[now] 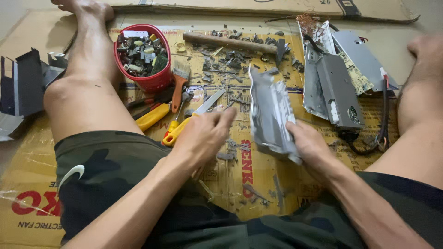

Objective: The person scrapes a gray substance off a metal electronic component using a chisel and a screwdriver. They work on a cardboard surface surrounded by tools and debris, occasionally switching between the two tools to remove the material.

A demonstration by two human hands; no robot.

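Clamped in my right hand [310, 148] is the lower edge of a bent grey metal plate [272, 115], fingers wrapped under it, thumb on top; the plate stands tilted, its upper end toward twelve o'clock. My left hand [203, 136] hangs loosely spread at nine o'clock of the plate, apart from it and holding nothing.

Head view, surroundings: yellow-handled screwdrivers [177, 131] lie just under the left fingertips. At eleven o'clock sits a red bowl [154, 82] filled with small components, a paintbrush [179, 85] beside it. A wooden-handled hammer [240, 44] lies at twelve o'clock among dark debris. Stripped metal casings with a circuit board [337, 85] rest at two o'clock. All sits on flattened cardboard [258, 177] between my legs.
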